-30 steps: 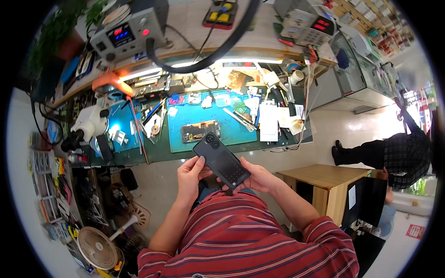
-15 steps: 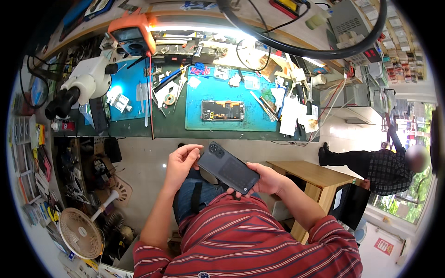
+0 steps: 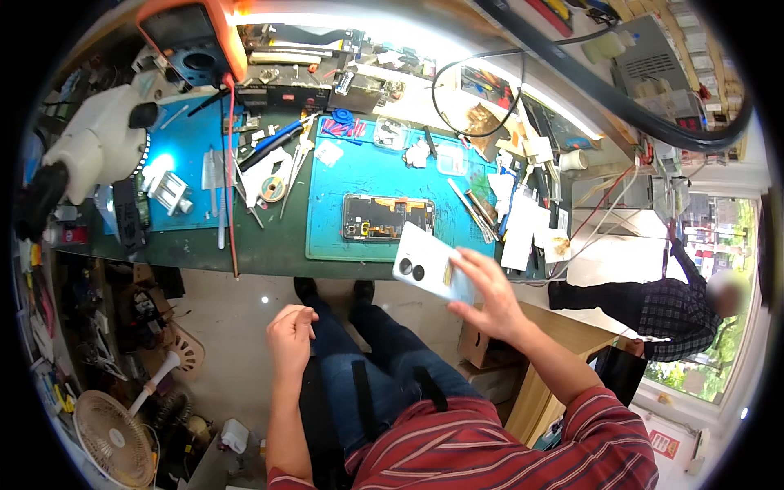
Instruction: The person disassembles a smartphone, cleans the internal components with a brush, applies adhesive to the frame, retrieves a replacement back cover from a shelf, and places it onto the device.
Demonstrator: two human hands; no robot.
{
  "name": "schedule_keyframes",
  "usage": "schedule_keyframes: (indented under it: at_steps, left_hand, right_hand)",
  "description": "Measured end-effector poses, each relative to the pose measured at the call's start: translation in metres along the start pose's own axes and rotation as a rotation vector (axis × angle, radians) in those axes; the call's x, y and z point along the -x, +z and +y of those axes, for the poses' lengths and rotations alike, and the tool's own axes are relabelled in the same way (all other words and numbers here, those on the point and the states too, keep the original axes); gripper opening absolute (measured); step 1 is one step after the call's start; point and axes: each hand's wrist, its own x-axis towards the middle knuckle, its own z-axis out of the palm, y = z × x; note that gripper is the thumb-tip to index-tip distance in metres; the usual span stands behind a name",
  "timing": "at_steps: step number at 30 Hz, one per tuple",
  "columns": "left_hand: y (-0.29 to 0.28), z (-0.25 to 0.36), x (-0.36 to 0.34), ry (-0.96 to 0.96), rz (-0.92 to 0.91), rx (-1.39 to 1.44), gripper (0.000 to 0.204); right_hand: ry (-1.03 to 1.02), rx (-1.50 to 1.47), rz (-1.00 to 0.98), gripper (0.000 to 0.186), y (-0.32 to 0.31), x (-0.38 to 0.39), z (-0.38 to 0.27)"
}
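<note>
My right hand (image 3: 492,300) grips a pale silver-blue phone back cover (image 3: 433,265) by its right end, thumb below and fingers above. The cover is tilted, its camera rings at the left end, just over the bench's front edge. On the blue work mat (image 3: 327,175) behind it lies an opened phone (image 3: 388,217) with its inner parts showing; the cover hides its lower right corner. My left hand (image 3: 291,333) is closed in front of the bench, above my lap, fingers curled in against the thumb. Whatever they hold, if anything, is hidden.
Tweezers and thin tools (image 3: 474,211) lie at the mat's right side. A solder reel (image 3: 272,189) sits to its left. Further left are a microscope (image 3: 94,147) and an orange multimeter (image 3: 196,45). A black hose (image 3: 621,118) arches overhead. A person (image 3: 670,306) stands at the far right.
The cover has turned from its dark inner face to its pale outer face and moved forward to the bench edge in my right hand. My left hand has let go and drawn back.
</note>
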Motion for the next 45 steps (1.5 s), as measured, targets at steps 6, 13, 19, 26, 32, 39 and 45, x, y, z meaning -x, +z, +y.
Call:
schedule_keyframes:
  at_steps: [6,13,19,26,32,39,45]
  left_hand:
    - [0.018,0.059,-0.061,0.435,0.205,-0.237,0.055]
    - [0.039,0.054,-0.116,0.529,0.144,-0.233,0.064]
    - [0.055,0.042,-0.129,0.557,0.268,-0.158,0.058]
    - [0.056,0.039,-0.13,0.545,0.29,-0.177,0.056]
    - [0.055,0.04,-0.13,0.543,0.236,-0.172,0.057]
    - [0.049,0.052,-0.132,0.669,0.04,-0.309,0.079]
    - [0.05,0.051,-0.134,0.691,-0.034,-0.425,0.1]
  right_hand:
    - [-0.187,0.231,0.123,0.069,0.014,-0.073,0.057]
    - [-0.094,-0.106,0.048,0.063,0.014,-0.11,0.096]
    - [-0.268,0.121,-0.088,0.061,0.02,-0.135,0.083]
    - [-0.308,0.105,-0.114,0.062,0.02,-0.135,0.084]
    - [-0.307,0.084,-0.128,0.065,0.025,-0.123,0.08]
    - [-0.291,0.064,-0.048,0.068,0.038,-0.118,0.077]
    - [-0.277,0.084,0.012,0.07,0.048,-0.114,0.075]
